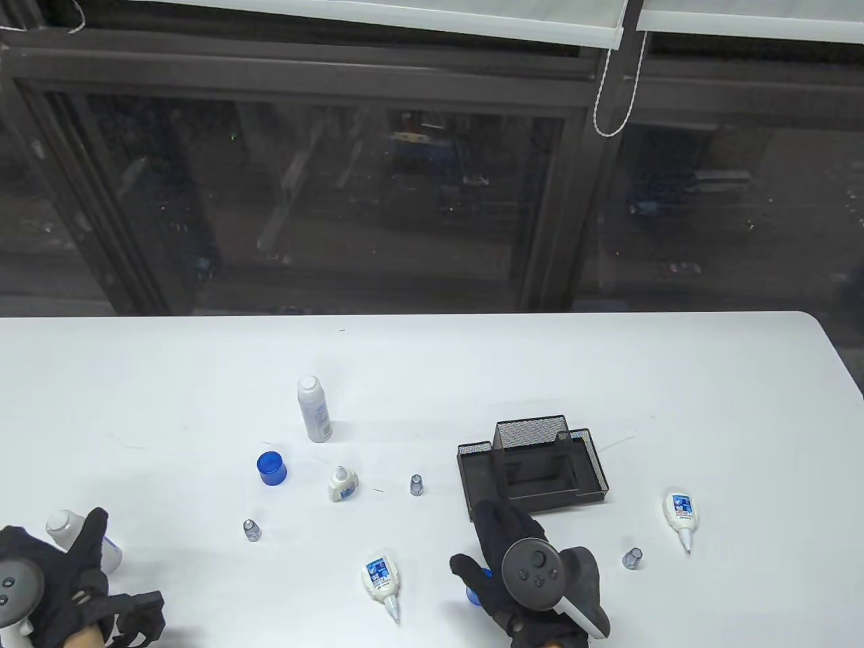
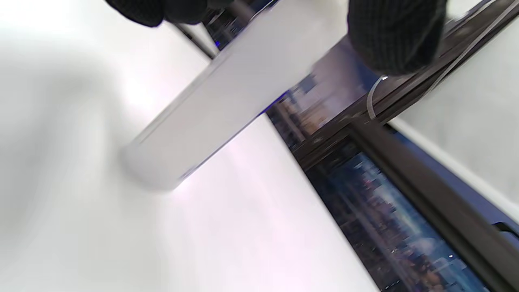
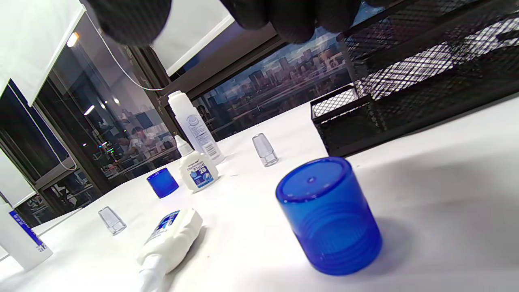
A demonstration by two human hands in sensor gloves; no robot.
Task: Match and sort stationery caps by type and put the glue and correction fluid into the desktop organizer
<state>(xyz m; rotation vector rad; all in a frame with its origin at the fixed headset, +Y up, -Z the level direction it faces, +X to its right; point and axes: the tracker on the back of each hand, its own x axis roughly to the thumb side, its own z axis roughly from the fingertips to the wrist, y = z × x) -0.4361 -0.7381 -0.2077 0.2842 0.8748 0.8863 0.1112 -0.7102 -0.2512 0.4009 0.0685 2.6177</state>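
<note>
My left hand point(image 1: 91, 540) is at the table's near left corner, holding a white uncapped glue bottle point(image 1: 62, 526); in the blurred left wrist view the bottle point(image 2: 227, 105) lies between a thumb and fingers point(image 2: 397, 36). My right hand point(image 1: 476, 540) hovers open over a blue cap point(image 1: 474, 595). That cap point(image 3: 328, 215) stands free on the table under the fingers point(image 3: 292, 20). A second uncapped glue bottle point(image 1: 314, 408) stands upright, with another blue cap point(image 1: 271, 467) near it. The black mesh organizer point(image 1: 597, 472) is just beyond my right hand.
One correction fluid bottle point(image 1: 342, 484) stands upright; two more lie flat point(image 1: 383, 577) point(image 1: 680, 513). Small clear caps stand at the centre point(image 1: 416, 484), at the left point(image 1: 251, 529) and at the right point(image 1: 632, 558). The table's right edge point(image 1: 844, 378) curves away.
</note>
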